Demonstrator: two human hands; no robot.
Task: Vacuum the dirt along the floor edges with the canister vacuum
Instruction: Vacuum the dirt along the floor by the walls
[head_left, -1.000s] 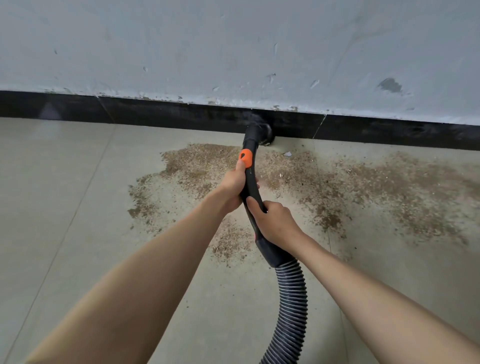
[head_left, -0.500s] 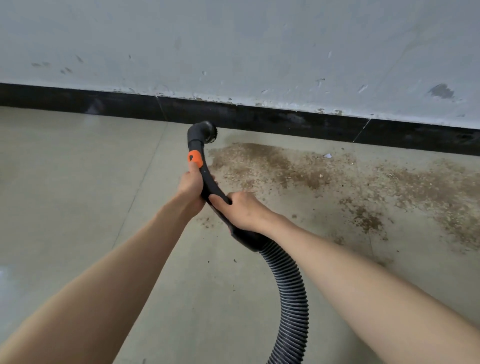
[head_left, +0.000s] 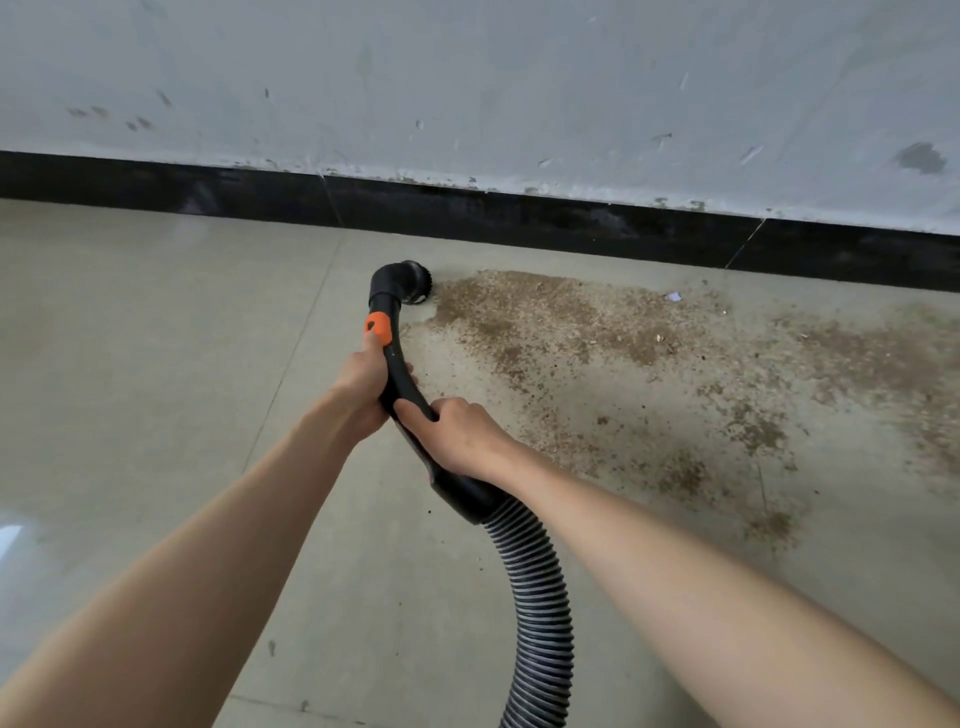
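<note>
Ribbed hose (head_left: 540, 613), curved handle (head_left: 402, 384) meet gritty dirt (head_left: 545, 322).

Black wand (head_left: 397, 374), orange button (head_left: 378, 327), grey-ribbed hose (head_left: 540, 613), brown dirt (head_left: 571, 332).

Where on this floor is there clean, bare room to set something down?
Bare grey tile lies left of the black vacuum handle with its orange button, up to the black baseboard. Right of the round brush nozzle, brown dirt spreads along the edge. Both hands and the ribbed hose crowd the middle.
</note>
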